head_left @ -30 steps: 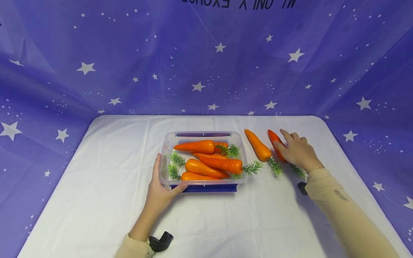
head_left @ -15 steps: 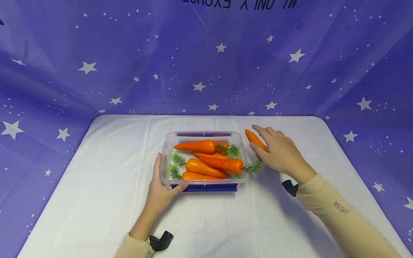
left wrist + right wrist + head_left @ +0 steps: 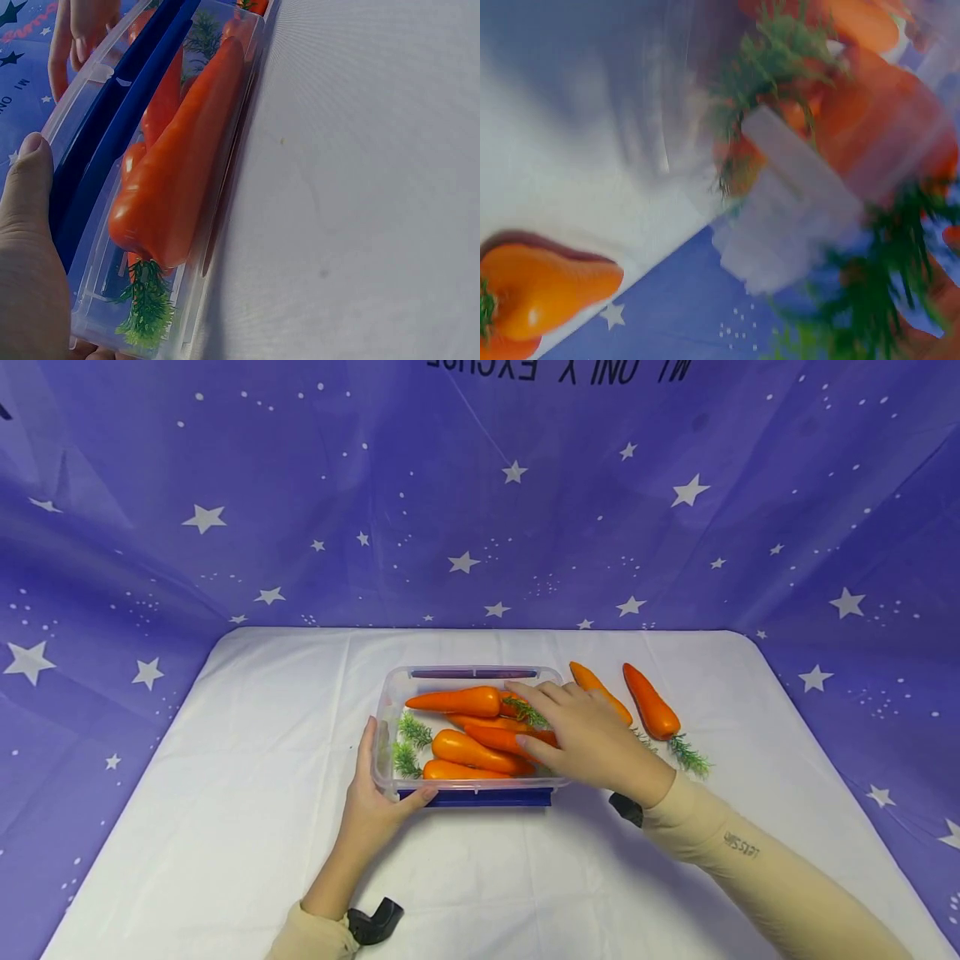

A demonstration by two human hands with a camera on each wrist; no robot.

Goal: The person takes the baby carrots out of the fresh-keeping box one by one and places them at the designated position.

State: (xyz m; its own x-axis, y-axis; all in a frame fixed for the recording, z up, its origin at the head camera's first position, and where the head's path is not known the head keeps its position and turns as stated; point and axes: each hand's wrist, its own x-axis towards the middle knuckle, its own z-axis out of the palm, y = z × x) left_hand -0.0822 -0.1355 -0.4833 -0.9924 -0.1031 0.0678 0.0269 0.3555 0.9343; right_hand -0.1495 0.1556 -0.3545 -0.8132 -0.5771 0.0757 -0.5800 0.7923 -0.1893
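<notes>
A clear plastic container (image 3: 381, 727) with blue clip flaps stands on the white cloth, holding several orange carrots (image 3: 480, 747) with green tops. My left hand (image 3: 375, 802) grips its front left corner, thumb along the front rim and fingers at the left side. In the left wrist view, the thumb (image 3: 28, 195) lies beside the blue flap. My right hand (image 3: 592, 739) is over the container's right end, fingers spread above the uppermost carrot (image 3: 491, 737), hiding its thick end. Whether it touches that carrot is unclear; the right wrist view is blurred.
Two more carrots lie on the cloth right of the container: an orange one (image 3: 596, 687), partly behind my right hand, and a redder one (image 3: 651, 703) farther right. A purple starry backdrop (image 3: 480, 510) rises behind the table (image 3: 225, 777).
My right hand has moved left from the redder carrot at far right, past the other loose carrot, to over the container. Both loose carrots stay put. My left hand has kept its place.
</notes>
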